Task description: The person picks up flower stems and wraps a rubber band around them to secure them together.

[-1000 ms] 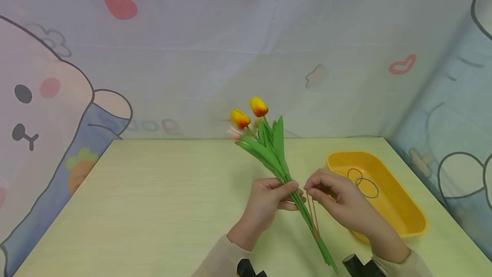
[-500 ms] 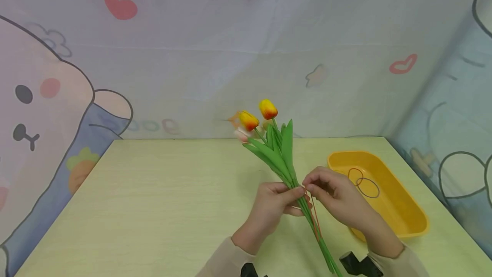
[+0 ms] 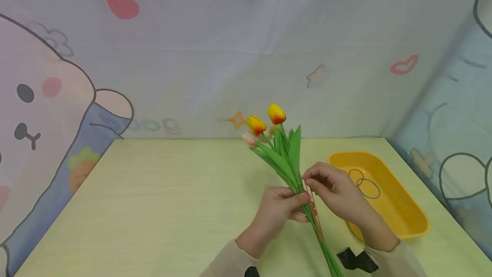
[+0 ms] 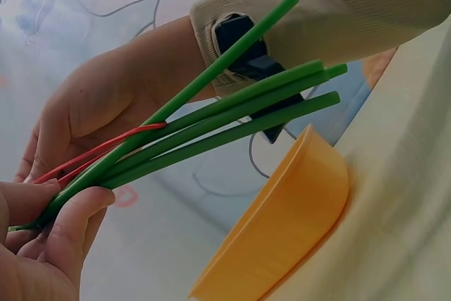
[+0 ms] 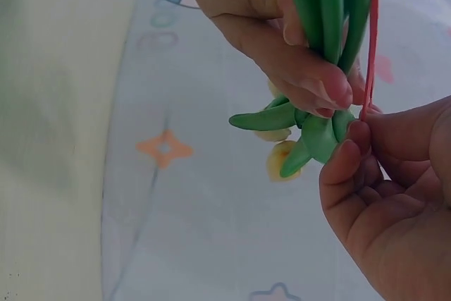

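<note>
My left hand (image 3: 274,213) grips a small bunch of artificial tulips (image 3: 286,161) around the stems, just below the leaves. Two blooms are yellow and red, and a pale pink one hangs at the left. My right hand (image 3: 338,191) pinches a red rubber band (image 5: 373,40) between thumb and fingertips, close beside the stems. In the left wrist view the band (image 4: 106,144) is stretched along the bunch and loops around a stem (image 4: 225,68) partway down. The cut stem ends spread apart slightly, pointing toward the right forearm.
A yellow tray (image 3: 403,208) stands at the right of the table, partly behind the right hand. Inside it lie a red rubber band (image 3: 355,170) and a purple-blue one (image 3: 369,188). A printed cloth (image 3: 192,76) hangs behind the pale wooden table (image 3: 153,200).
Both hands draw closer together. The tulips and left hand have shifted right and slightly down, while the right hand has moved slightly up, pulling the rubber band along the stems toward the leaves.
</note>
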### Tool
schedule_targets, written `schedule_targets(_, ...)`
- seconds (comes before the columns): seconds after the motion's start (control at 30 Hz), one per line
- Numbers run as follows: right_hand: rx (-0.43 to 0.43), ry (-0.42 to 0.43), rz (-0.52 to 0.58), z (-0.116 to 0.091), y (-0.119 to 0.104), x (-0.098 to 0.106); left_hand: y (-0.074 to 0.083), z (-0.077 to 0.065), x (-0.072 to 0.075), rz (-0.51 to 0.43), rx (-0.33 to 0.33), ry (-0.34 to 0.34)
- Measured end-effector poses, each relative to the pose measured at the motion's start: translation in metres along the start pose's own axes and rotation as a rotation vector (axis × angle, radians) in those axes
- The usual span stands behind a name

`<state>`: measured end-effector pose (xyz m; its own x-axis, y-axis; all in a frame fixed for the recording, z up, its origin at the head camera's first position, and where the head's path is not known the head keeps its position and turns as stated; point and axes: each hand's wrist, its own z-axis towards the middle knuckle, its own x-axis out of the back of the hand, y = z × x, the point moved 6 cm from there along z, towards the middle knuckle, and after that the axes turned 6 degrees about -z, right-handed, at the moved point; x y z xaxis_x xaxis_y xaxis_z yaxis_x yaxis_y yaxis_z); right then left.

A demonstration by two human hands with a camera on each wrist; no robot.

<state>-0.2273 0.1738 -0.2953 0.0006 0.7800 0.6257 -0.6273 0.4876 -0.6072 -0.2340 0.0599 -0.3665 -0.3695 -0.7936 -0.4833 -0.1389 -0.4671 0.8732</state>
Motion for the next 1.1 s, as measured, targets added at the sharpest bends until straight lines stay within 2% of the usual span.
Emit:
schedule_targets(0.23,-0.012,0.011,-0.011,0.002,0.002,-0.001,-0.007,-0.001,-0.004,-0.010,0.010,-0.007)
schedule_targets(0.43,-0.016,0.055,-0.027,0.004,0.004,0.003,-0.010,-0.003,-0.007,0.013,0.023,0.001)
schedule_targets(0.6,-0.053,0.089,-0.049,0.005,0.006,0.006,-0.013,-0.006,-0.009,0.026,0.016,0.012)
schedule_targets(0.73,-0.087,0.121,-0.060,0.006,0.007,0.011,-0.015,-0.007,-0.012,0.032,0.019,0.001)
schedule_targets(0.9,-0.090,0.158,-0.055,0.008,0.009,0.016,-0.018,-0.008,-0.013,0.037,0.025,-0.004)
schedule_targets(1.1,-0.123,0.204,-0.075,0.011,0.015,0.021,-0.026,-0.009,-0.015,0.103,0.044,0.001)
